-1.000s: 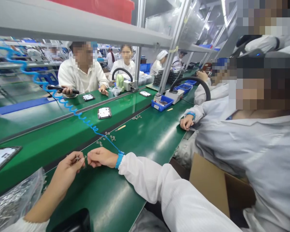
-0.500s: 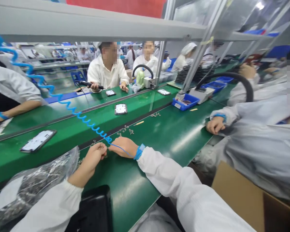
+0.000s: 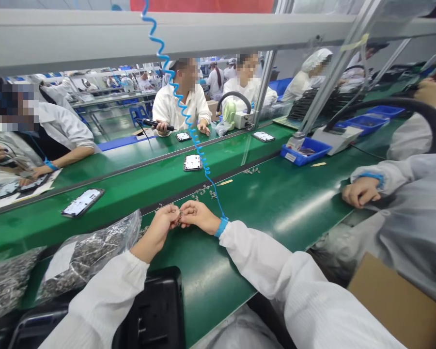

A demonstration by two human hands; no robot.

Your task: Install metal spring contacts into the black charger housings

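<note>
My left hand (image 3: 163,224) and my right hand (image 3: 200,216) meet fingertip to fingertip over the green bench. Both are closed in a pinch on a small metal piece (image 3: 179,219), mostly covered by the fingers. A blue wrist strap (image 3: 222,226) circles my right wrist, and its coiled cord (image 3: 191,127) rises from there. Just beyond my hands, several small metal pieces (image 3: 202,192) lie scattered along the bench's far edge. To the left of my left forearm rests a clear plastic bag (image 3: 94,252) filled with similar small pieces.
Black plastic trays (image 3: 167,310) sit below my left forearm, near another filled bag (image 3: 10,281). On the green raised strip lie phone-like units (image 3: 83,202). A blue bin (image 3: 305,151) stands to the right. A co-worker's hand (image 3: 361,191) rests at the bench edge.
The view has swung left, so the scene sits further right. My fingertips have come closer together around the small metal piece. The coiled cord hangs more upright.
</note>
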